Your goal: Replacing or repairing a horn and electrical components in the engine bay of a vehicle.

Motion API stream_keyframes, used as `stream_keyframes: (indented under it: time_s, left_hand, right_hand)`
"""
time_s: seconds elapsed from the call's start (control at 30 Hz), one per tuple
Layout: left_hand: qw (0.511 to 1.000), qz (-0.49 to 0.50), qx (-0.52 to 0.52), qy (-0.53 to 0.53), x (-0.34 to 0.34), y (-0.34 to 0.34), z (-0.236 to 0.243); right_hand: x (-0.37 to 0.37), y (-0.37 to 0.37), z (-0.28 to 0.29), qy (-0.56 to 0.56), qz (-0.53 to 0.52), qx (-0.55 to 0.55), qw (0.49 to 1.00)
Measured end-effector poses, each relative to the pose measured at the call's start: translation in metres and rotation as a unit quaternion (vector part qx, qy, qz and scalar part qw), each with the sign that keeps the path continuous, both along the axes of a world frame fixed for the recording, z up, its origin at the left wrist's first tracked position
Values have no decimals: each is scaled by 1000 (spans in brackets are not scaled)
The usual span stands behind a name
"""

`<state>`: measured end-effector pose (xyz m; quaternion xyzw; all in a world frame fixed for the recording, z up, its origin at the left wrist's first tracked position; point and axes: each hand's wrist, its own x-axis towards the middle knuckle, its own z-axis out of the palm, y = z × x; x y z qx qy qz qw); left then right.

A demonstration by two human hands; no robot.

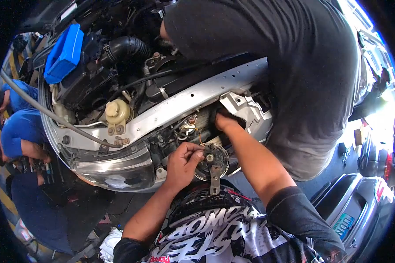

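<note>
One round black disc is right next to the left hand, below the lower edge of the long silver bar.

The left thumb and finger pinch the disc's upper left rim, by a thin orange wire. The disc's flat metal strap points down toward the person's shirt. The right hand is farther from the disc, up and to the right, in the gap by a pale grey piece; its fingers are hidden, so I can't tell if they hold anything. Big white letters cover the shirt, and the dark car has a little plate with writing.
</note>
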<state>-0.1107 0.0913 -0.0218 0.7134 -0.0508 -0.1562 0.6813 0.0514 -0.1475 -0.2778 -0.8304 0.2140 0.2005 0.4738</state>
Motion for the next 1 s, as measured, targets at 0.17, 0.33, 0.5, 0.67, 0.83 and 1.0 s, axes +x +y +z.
stream_keyframes:
  time_s: [0.17,0.33,0.5,0.67,0.83,1.0]
  left_hand:
    - [1000,-11,-14,-8,6,-7,4]
    - [999,-5,-31,-5,6,-9,3]
    - [1000,1,-31,0,6,-8,0]
    - [1000,9,-14,-1,4,-5,4]
    - [1000,15,-25,10,2,-11,3]
    - [999,25,-28,10,-1,-8,2]
  right_hand:
    - [-16,-14,77,-6,213,-261,942]
    - [-28,-1,150,51,313,-270,909]
    - [-35,0,160,39,369,-246,895]
    - [-28,9,206,36,482,-243,841]
    - [-27,-1,176,31,450,-250,856]
    - [-35,28,189,-33,419,-152,895]
